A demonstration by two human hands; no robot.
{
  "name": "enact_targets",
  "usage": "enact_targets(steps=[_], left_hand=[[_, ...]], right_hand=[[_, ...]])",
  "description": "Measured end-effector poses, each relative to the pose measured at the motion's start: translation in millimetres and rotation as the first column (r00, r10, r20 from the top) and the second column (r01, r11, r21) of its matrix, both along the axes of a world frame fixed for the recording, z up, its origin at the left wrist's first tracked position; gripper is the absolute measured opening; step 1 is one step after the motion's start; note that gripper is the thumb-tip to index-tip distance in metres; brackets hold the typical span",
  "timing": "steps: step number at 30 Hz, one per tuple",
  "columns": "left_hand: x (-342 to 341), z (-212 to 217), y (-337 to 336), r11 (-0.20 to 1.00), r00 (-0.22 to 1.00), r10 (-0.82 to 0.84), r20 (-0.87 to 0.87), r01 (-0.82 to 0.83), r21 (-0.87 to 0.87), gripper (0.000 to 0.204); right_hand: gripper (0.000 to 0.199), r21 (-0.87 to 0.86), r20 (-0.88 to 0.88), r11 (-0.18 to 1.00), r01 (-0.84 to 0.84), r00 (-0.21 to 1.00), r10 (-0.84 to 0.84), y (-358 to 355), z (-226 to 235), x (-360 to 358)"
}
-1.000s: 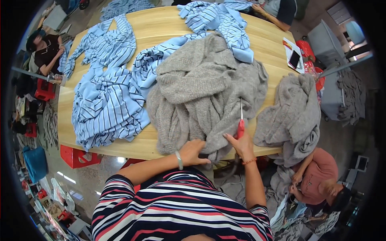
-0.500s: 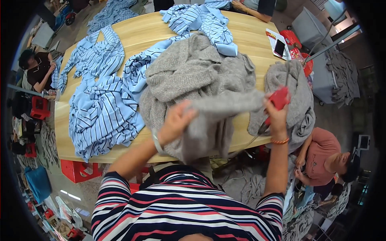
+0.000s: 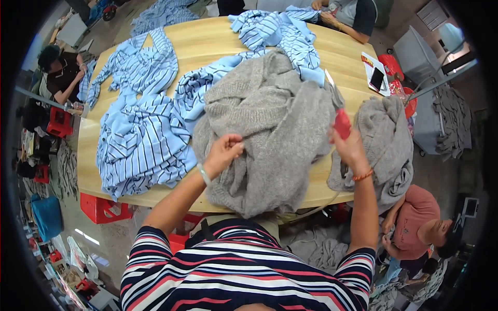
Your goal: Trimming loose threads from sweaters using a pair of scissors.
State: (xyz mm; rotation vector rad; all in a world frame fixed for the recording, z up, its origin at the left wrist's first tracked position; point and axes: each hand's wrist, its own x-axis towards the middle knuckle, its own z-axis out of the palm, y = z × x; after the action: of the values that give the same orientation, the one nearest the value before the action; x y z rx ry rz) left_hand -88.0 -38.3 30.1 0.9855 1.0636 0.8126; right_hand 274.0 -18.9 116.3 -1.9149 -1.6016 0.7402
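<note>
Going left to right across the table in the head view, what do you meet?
Blue striped shirts → left hand pinching the grey sweater → right hand holding red-handled scissors → second grey sweater hanging over the table's edge.

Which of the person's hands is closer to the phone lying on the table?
The right hand, holding red-handled scissors, is nearer; the phone lies up and to its right. The left hand pinches the grey sweater farther left.
</note>
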Motion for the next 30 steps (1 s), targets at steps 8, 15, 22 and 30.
enact_targets(steps=[8,15,22,30], left_hand=[[9.2,-50.9,-77.8,0.977,0.928,-0.206,-0.311,0.214,-0.01,0.057],[54.9,-34.4,-97.6,0.943,0.978,-0.186,-0.093,0.204,0.263,0.031],[68.5,23.5,-79.0,0.902,0.936,-0.297,0.188,0.21,0.378,0.021],[28.5,-2.0,-94.9,0.779,0.803,-0.382,-0.458,0.546,0.307,0.052]], right_hand=[[0.022,-0.035,-0.155,0.995,-0.092,0.984,0.086,-50.7,-27.3,-13.2],[0.049,-0.207,-0.371,0.884,-0.419,0.87,0.326,-120.7,-6.4,-59.0],[0.017,-0.143,-0.152,0.839,-0.525,0.85,0.505,-120.5,-10.0,-89.0],[0.024,0.105,-0.549,0.993,-0.044,0.83,0.095,-106.9,50.0,-69.1]])
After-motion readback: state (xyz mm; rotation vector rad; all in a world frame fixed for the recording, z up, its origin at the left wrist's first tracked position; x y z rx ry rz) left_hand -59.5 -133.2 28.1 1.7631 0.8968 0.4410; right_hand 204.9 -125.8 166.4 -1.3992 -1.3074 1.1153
